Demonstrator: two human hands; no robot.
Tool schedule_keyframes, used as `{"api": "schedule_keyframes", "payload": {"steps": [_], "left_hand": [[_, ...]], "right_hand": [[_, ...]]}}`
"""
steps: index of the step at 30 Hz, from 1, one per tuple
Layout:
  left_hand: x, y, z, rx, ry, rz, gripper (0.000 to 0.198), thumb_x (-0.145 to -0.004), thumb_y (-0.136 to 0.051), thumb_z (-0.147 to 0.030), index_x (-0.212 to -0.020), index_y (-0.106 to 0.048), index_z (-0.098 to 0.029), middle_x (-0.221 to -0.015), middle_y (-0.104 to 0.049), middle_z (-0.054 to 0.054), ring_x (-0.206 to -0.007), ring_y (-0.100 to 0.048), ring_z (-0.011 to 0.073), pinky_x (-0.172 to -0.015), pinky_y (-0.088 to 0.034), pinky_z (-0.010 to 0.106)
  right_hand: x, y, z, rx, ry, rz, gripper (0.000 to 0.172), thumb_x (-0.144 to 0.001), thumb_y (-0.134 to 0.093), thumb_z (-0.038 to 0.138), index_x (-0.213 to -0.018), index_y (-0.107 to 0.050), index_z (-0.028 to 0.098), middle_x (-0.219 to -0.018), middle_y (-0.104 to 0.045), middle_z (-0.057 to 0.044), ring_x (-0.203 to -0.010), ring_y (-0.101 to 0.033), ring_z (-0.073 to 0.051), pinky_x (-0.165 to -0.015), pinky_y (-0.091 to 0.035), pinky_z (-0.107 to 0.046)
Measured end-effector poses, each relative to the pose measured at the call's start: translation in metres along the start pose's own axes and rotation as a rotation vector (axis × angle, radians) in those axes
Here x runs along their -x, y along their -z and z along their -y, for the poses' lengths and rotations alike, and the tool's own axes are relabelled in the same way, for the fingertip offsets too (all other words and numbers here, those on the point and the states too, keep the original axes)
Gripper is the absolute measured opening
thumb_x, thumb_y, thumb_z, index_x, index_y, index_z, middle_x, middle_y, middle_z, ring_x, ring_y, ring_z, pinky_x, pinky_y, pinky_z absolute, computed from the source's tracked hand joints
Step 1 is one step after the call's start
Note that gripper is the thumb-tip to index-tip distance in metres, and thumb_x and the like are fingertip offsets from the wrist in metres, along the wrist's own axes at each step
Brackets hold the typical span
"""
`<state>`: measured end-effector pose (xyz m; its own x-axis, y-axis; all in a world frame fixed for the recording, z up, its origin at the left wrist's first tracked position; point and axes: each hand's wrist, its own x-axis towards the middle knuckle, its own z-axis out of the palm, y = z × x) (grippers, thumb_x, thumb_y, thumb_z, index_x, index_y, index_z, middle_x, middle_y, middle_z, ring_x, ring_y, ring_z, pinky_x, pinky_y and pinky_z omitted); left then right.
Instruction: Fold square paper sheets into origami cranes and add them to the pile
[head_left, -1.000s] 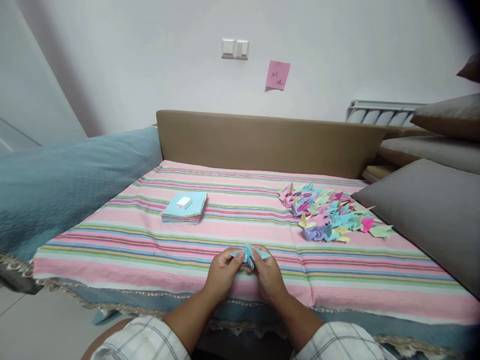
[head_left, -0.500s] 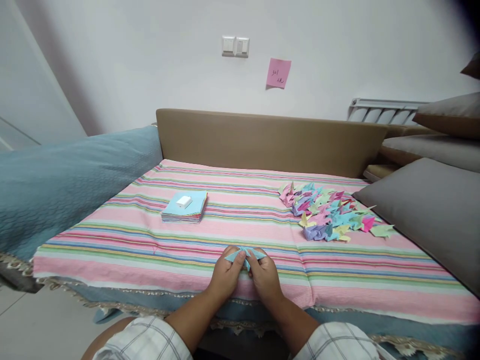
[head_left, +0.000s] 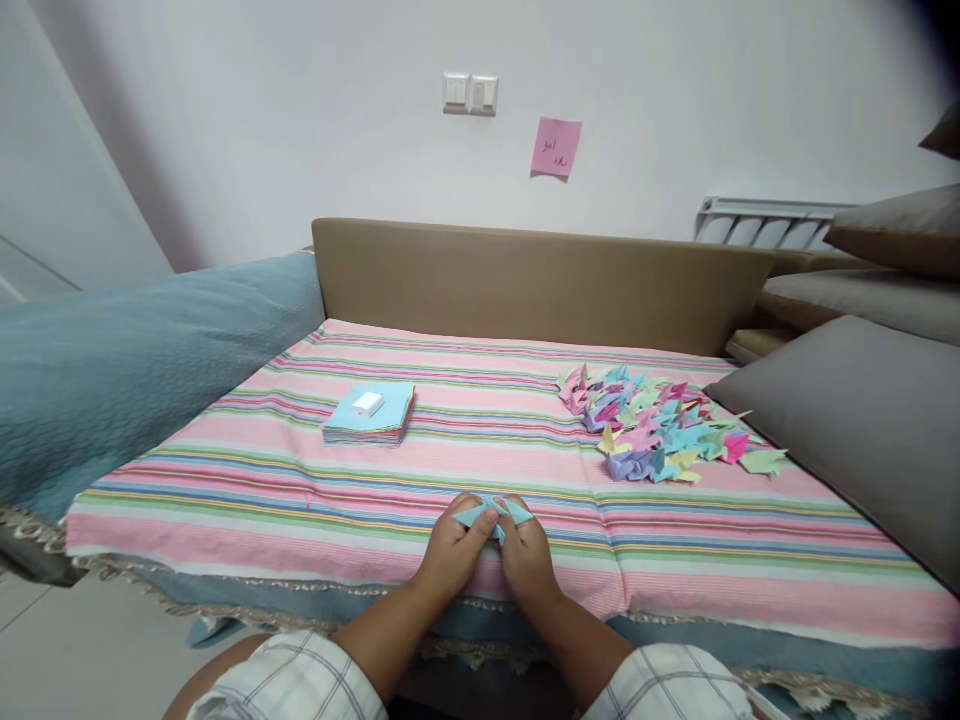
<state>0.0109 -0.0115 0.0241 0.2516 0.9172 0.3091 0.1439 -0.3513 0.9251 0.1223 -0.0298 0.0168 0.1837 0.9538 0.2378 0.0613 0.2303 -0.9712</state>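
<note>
A light-blue folded paper crane [head_left: 516, 513] is pinched between my two hands, low in the middle of the head view. My left hand [head_left: 456, 540] grips it from the left, with the thumb over its centre. From the right, my right hand [head_left: 528, 552] holds the other side, its thumb close by the left one. Pointed blue flaps stick out to both sides, and a small tip shows below the thumbs. My fingers hide the underside of the paper.
A stack of coloured square paper [head_left: 358, 432] lies left on the striped cloth [head_left: 480, 390], with a small white box [head_left: 368, 404] on top. Several folded paper cranes [head_left: 660, 425] form a colourful heap at right, beside a grey cushion [head_left: 855, 420]. A brown backrest [head_left: 540, 285] stands behind.
My hands have shifted very slightly around the blue paper, and its side flaps sit a little closer in. Both hands still hold it; the stack and heap look unmoved.
</note>
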Motion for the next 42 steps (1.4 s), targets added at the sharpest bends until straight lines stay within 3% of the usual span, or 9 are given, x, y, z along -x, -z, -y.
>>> {"api": "schedule_keyframes", "payload": {"steps": [3,9,13,17,26,31,38,42], "left_hand": [[-0.001,0.000,-0.003,0.013,0.022,-0.030,0.042,-0.083,-0.044,-0.055,-0.064,-0.053,-0.019,-0.067,-0.050,0.000,-0.069,-0.048,0.0157,-0.068,-0.041,0.027],[0.000,-0.002,-0.008,0.226,0.184,-0.038,0.044,-0.078,-0.049,-0.060,-0.063,-0.052,-0.019,-0.061,-0.052,-0.002,-0.060,-0.050,0.0140,-0.060,-0.042,0.026],[0.001,-0.005,0.000,0.375,0.286,-0.065,0.045,-0.077,-0.052,-0.060,-0.060,-0.054,-0.019,-0.052,-0.052,-0.003,-0.055,-0.049,0.0137,-0.059,-0.041,0.027],[0.000,-0.009,0.008,0.564,0.350,-0.089,0.040,-0.078,-0.056,-0.054,-0.064,-0.059,-0.017,-0.056,-0.056,-0.001,-0.056,-0.051,0.0138,-0.059,-0.042,0.027],[0.000,-0.012,-0.006,0.855,0.464,-0.054,0.040,-0.075,-0.063,-0.051,-0.062,-0.057,-0.013,-0.053,-0.059,0.003,-0.059,-0.060,0.0163,-0.061,-0.047,0.028],[0.000,-0.012,-0.004,0.887,0.512,-0.061,0.040,-0.072,-0.067,-0.049,-0.060,-0.057,-0.012,-0.053,-0.058,0.003,-0.057,-0.060,0.0150,-0.059,-0.047,0.026],[0.000,-0.010,-0.001,0.802,0.490,-0.139,0.037,-0.072,-0.068,-0.047,-0.073,-0.061,-0.011,-0.061,-0.060,0.003,-0.056,-0.057,0.0112,-0.053,-0.044,0.021],[0.000,-0.009,0.000,0.827,0.470,-0.157,0.035,-0.071,-0.070,-0.045,-0.076,-0.061,-0.012,-0.063,-0.060,0.002,-0.058,-0.057,0.0107,-0.053,-0.043,0.020]], "right_hand": [[0.000,0.000,0.004,-0.001,-0.009,-0.007,0.043,-0.080,-0.047,0.061,-0.064,-0.047,0.022,-0.055,-0.045,0.004,-0.055,-0.042,-0.013,-0.055,-0.036,-0.025],[0.000,-0.003,0.002,-0.105,-0.194,0.012,0.051,-0.075,-0.047,0.070,-0.055,-0.045,0.023,-0.044,-0.039,0.005,-0.043,-0.036,-0.012,-0.045,-0.032,-0.027],[-0.001,-0.004,-0.003,-0.184,-0.256,0.000,0.053,-0.073,-0.051,0.069,-0.050,-0.046,0.021,-0.042,-0.041,0.003,-0.041,-0.037,-0.011,-0.044,-0.030,-0.026],[-0.002,-0.006,-0.007,-0.269,-0.299,-0.017,0.053,-0.073,-0.054,0.066,-0.047,-0.047,0.020,-0.041,-0.042,0.003,-0.041,-0.037,-0.010,-0.044,-0.029,-0.025],[-0.002,-0.013,-0.006,-0.523,-0.414,-0.104,0.055,-0.066,-0.062,0.066,-0.046,-0.044,0.018,-0.039,-0.040,0.005,-0.038,-0.034,-0.007,-0.040,-0.026,-0.022],[-0.001,-0.013,-0.005,-0.541,-0.433,-0.110,0.055,-0.065,-0.062,0.066,-0.045,-0.044,0.018,-0.038,-0.039,0.005,-0.037,-0.033,-0.007,-0.040,-0.026,-0.022],[-0.003,-0.004,-0.009,-0.251,-0.310,-0.058,0.053,-0.071,-0.058,0.064,-0.047,-0.045,0.019,-0.038,-0.037,0.005,-0.039,-0.032,-0.008,-0.041,-0.025,-0.023],[-0.005,-0.003,-0.014,-0.349,-0.330,-0.044,0.048,-0.071,-0.060,0.063,-0.058,-0.050,0.018,-0.042,-0.039,0.006,-0.039,-0.033,-0.007,-0.040,-0.024,-0.021]]}}
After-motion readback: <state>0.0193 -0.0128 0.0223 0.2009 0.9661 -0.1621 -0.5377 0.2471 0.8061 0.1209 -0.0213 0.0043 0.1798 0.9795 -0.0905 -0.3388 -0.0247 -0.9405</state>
